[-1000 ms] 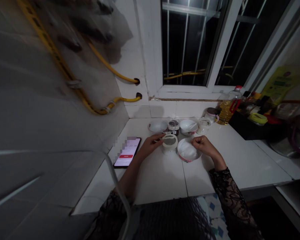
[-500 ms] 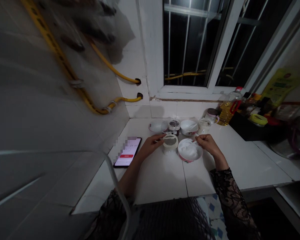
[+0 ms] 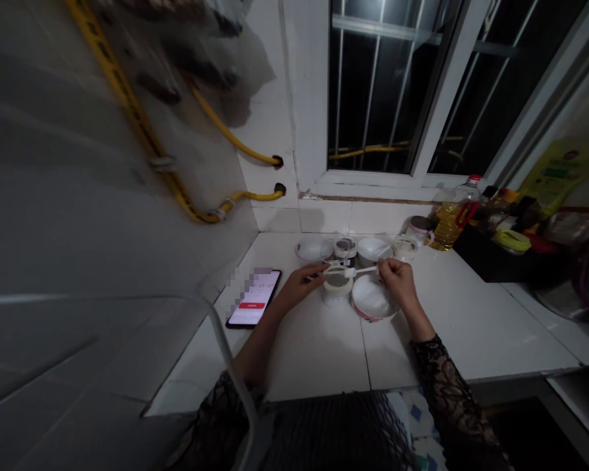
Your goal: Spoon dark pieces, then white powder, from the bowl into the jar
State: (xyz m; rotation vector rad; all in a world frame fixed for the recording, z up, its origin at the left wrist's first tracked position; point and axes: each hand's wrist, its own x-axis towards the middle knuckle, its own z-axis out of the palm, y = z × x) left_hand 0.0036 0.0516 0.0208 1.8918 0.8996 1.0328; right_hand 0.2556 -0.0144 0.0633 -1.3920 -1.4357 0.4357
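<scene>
My right hand [image 3: 396, 278] pinches the handle of a white spoon [image 3: 366, 269]. A white lump sits on the spoon's bowl, over the right part of a round jar [image 3: 337, 291] with a pale rim. Just right of that jar stands a bowl [image 3: 374, 302] with a pink pattern outside and white contents. My left hand [image 3: 305, 281] is closed on a thin pale stick [image 3: 334, 272] at the jar's left rim. What the stick is cannot be made out.
Behind stand a shallow dish [image 3: 313, 249], a dark jar [image 3: 345, 248], a white bowl [image 3: 373, 251], a glass jar [image 3: 405, 247] and a mug [image 3: 419, 229]. A phone [image 3: 255, 299] lies left. Oil bottle [image 3: 449, 222] and black box [image 3: 483, 255] are right.
My right hand has lifted the spoon out of the patterned bowl and moved it left, over the jar, with a white lump on it. My left hand stays by the jar. The view has shifted slightly.
</scene>
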